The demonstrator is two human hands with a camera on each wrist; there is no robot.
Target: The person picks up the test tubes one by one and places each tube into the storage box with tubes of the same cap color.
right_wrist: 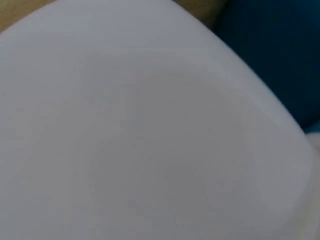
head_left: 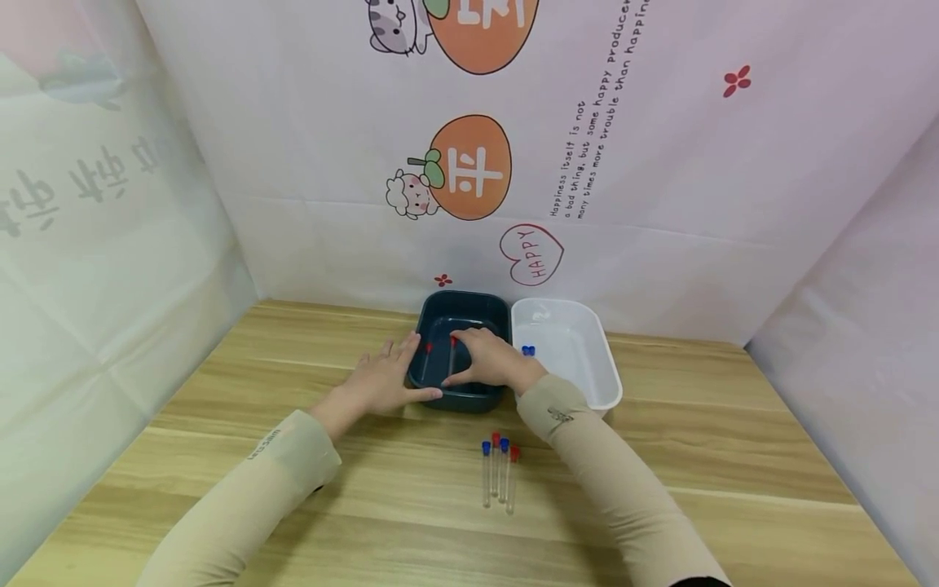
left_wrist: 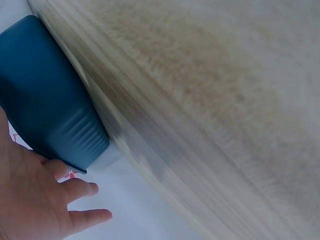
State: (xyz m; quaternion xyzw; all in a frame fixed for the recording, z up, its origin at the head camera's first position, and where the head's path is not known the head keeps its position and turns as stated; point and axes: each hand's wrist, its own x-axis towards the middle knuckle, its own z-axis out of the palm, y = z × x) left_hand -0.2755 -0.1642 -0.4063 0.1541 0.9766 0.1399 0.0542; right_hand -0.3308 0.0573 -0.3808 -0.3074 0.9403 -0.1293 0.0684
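My right hand [head_left: 487, 357] reaches into the dark tub [head_left: 462, 401], and I pinch a red-capped tube [head_left: 451, 359] lengthwise, fingers at the cap and thumb at the end nearer me. I cannot tell whether that tube touches the floor of the dark tub. Another red-capped tube, its cap [head_left: 429, 348] showing clearly, lies in the dark tub along its left side, apart from the one I pinch.

My left hand [head_left: 380, 381] grasps nothing: its fingers are spread and straight against the left side of the dark tub, and the thumb lies along the near rim.

Just beside the dark tub, to its right, stands a white tub [head_left: 575, 342]. Two blue caps [head_left: 528, 350] show inside it, on the side next to the dark tub; my right arm hides what is below them.

On the wooden surface [head_left: 242, 391], nearer me than the dark tub, four capped tubes [head_left: 503, 473] lie side by side, two blue and two red, caps towards the dark tub. Behind the dark tub hangs a white cloth [head_left: 330, 269] printed with orange fruit and a red heart [head_left: 531, 254] reading HAPPY
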